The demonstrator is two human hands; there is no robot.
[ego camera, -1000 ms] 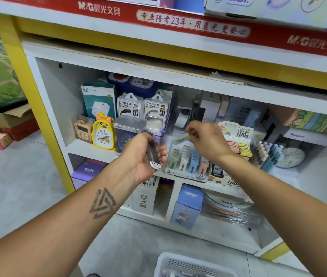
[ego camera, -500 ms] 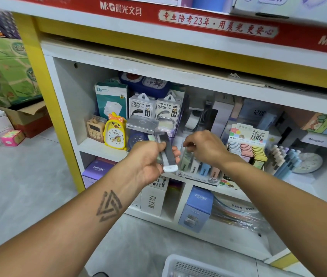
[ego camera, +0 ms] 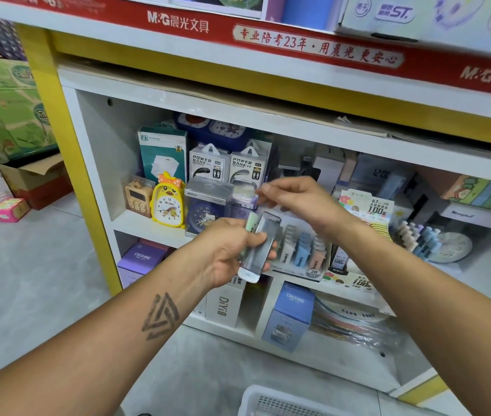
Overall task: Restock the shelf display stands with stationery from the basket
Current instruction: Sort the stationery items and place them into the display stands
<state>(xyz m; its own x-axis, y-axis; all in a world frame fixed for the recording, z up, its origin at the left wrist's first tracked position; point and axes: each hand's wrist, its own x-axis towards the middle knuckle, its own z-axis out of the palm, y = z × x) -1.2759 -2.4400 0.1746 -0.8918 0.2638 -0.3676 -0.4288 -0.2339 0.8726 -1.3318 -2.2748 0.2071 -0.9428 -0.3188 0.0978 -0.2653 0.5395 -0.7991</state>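
While the left hand [ego camera: 232, 250] clutches a small stack of flat plastic-cased stationery packs [ego camera: 257, 246] before the clear tiered display stand [ego camera: 301, 250], the right hand [ego camera: 295, 199], fingers loose and apparently empty, hovers above — one careless pull could spill them.

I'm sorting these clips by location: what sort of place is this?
Most likely a stationery shop. A red brand banner runs along the shelf edge, the display stand holds rows of small pastel items, and boxed power banks and clocks sit packaged as if for sale.
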